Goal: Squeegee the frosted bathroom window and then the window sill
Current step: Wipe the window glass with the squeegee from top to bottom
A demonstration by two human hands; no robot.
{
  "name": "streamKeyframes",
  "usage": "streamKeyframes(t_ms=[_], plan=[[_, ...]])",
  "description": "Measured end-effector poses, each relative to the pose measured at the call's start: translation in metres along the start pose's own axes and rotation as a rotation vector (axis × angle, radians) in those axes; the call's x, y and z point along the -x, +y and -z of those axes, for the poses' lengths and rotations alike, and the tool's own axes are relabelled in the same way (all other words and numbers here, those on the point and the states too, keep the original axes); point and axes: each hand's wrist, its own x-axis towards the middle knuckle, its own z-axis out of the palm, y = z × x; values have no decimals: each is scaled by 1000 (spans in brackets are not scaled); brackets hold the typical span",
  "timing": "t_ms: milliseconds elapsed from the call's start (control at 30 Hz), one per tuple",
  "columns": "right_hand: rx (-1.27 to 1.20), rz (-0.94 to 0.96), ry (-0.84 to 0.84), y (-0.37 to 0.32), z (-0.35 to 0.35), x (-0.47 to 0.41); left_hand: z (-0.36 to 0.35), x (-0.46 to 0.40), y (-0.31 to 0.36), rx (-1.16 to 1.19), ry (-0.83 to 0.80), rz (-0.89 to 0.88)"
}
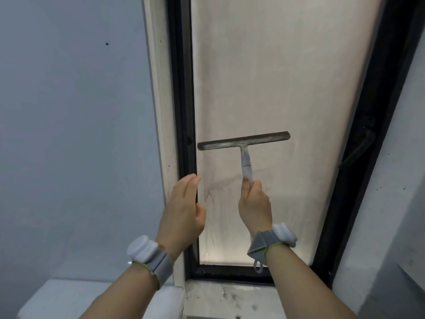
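While gripped: one squeegee, right hand curled round handle, 12 o'clock.
Left hand: one, fingers straight, holding nothing.
Cut off: window sill, 6 o'clock.

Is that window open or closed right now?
Closed, as far as I can tell: the frosted window sits inside its black frame with no visible gap, and the handle lies along the frame.

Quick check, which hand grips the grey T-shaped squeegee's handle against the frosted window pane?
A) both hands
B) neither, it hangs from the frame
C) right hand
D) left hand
C: the right hand is curled round the handle of the grey T-shaped squeegee, while the left hand is held open beside the black window frame, holding nothing.
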Motion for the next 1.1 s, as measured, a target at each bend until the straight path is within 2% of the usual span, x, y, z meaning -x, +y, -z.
streamKeyframes(t_ms=[133, 233, 333, 633, 900, 1100], plan=[[19, -8, -9, 15, -17, 12, 20, 4, -9, -155, 88, -216], [81, -17, -20, 31, -23, 22, 25, 3, -18, -289, 202, -282], [156, -43, -56, 52, -27, 40, 24, 5, -26, -367, 239, -285], [248, -79, -130, 63, -20, 65, 13, 2, -41, -633, 137, -269], [21, -53, 19, 48, 16, 38, 2, -1, -44, -681, 141, -249], [-88, -151, -10, 43, 10, 18, -6, -3, -45, -677, 160, -232]])
